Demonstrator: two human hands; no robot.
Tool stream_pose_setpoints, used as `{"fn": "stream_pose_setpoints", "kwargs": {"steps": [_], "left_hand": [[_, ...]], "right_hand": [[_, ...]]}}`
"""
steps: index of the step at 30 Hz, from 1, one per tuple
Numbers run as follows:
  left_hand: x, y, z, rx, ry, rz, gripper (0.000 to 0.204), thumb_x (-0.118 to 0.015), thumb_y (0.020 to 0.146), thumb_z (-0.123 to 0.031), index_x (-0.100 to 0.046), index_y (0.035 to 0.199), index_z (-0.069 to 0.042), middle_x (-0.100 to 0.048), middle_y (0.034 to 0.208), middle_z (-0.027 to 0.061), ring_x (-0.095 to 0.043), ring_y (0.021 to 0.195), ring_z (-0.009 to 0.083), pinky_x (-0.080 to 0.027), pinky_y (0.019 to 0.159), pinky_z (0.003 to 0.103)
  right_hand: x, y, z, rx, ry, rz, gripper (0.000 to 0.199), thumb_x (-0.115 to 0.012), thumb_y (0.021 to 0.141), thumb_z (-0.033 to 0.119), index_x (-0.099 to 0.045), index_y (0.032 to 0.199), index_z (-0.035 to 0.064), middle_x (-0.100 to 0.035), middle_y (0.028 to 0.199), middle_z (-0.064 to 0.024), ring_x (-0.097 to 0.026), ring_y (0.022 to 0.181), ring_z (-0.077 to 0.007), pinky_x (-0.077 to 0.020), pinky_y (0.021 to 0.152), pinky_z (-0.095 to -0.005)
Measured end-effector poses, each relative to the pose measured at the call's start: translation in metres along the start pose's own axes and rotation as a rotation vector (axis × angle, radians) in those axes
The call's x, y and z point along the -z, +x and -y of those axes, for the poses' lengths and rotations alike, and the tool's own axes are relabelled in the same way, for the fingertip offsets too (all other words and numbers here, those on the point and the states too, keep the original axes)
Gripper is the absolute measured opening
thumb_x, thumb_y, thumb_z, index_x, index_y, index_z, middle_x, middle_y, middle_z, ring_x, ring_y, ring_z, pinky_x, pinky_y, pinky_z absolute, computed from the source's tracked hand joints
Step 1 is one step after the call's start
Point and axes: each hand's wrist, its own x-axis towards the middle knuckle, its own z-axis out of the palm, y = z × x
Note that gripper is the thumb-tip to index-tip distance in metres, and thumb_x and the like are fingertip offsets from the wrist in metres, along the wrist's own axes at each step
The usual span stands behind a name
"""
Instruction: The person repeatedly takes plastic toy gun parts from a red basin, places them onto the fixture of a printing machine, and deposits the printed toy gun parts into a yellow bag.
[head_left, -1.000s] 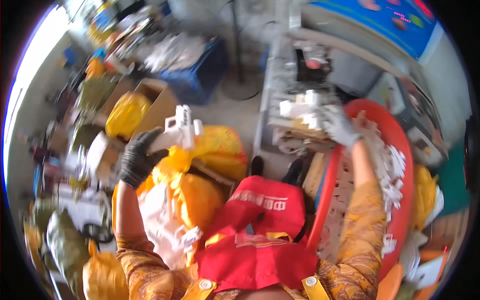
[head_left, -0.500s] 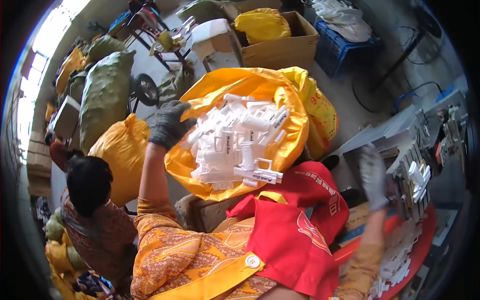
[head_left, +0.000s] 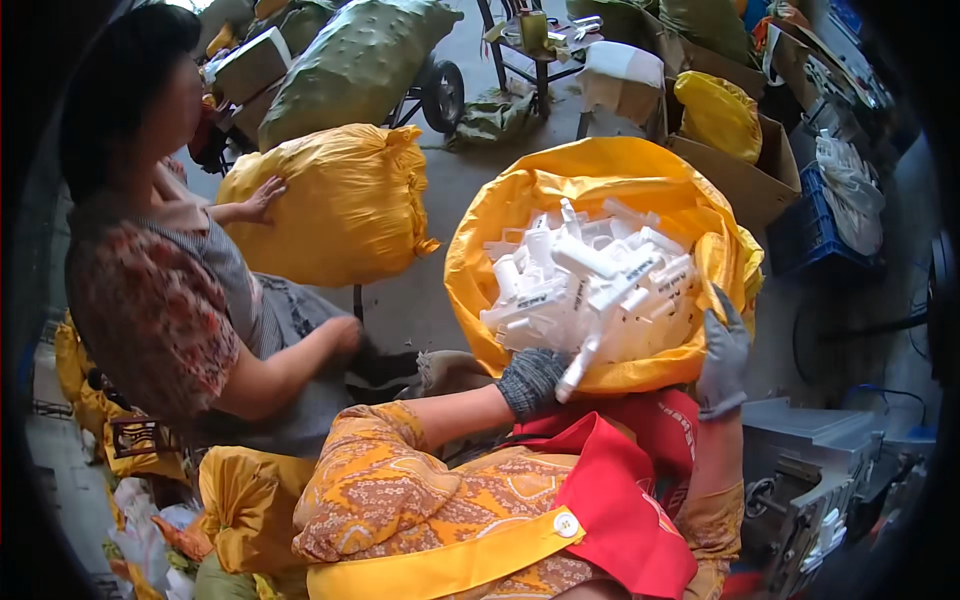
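Standing open in the middle of the view, the big yellow sack (head_left: 600, 190) is the largest thing at hand; its mouth is rolled down and it is filled almost to the rim with white plastic parts (head_left: 590, 290), mostly short tubes and angled pieces piled without order. It sits on the floor just in front of the person's red apron (head_left: 610, 500). To the left a second, closed yellow bag (head_left: 330, 205) lies on its side, and a co-worker in a flowered blouse rests one hand (head_left: 262, 197) on it; that hand is not the person's own. Behind are green sacks, a cardboard box (head_left: 745, 180) and a blue crate (head_left: 815, 235). The left hand (head_left: 535, 378), in a dark knitted glove, is at the near edge of the sack and its fingers are closed around one white tube (head_left: 577, 368), which points down and toward the person. The right hand (head_left: 722, 355), in a grey glove, lies against the right side of the sack with fingers stretched out and holding nothing, as far as I can see. I judge the step in hand to be picking parts out of the sack. The next move, I think, calls for lifting the tube free of the pile without dragging its neighbours over the rim, while the right hand steadies the soft wall.
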Motion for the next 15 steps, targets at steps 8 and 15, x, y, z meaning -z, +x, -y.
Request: {"fn": "stream_pose_setpoints", "kwargs": {"steps": [8,15], "left_hand": [[0.068,0.02,-0.035,-0.32,0.121,0.241,0.018,-0.062,0.073,-0.032,-0.06,0.076,-0.015,-0.058,0.066,0.009,-0.06,0.063,0.0293,-0.047,0.055,0.042],[0.074,0.054,-0.034,-0.494,0.334,0.73,0.023,-0.053,0.079,-0.034,-0.066,0.079,-0.015,-0.064,0.077,0.0125,-0.062,0.073,0.032,-0.05,0.066,0.043]], "right_hand": [[0.082,-0.031,0.0,0.216,0.048,-0.371,0.031,-0.047,0.09,0.015,-0.055,0.115,-0.0012,-0.059,0.109,-0.0119,-0.06,0.093,-0.0204,-0.0506,0.08,-0.0317],[0.097,-0.062,-0.047,0.399,-0.491,-0.467,0.029,-0.05,0.089,0.012,-0.054,0.116,-0.0003,-0.06,0.11,-0.0154,-0.058,0.099,-0.0239,-0.0471,0.085,-0.0305]]}}
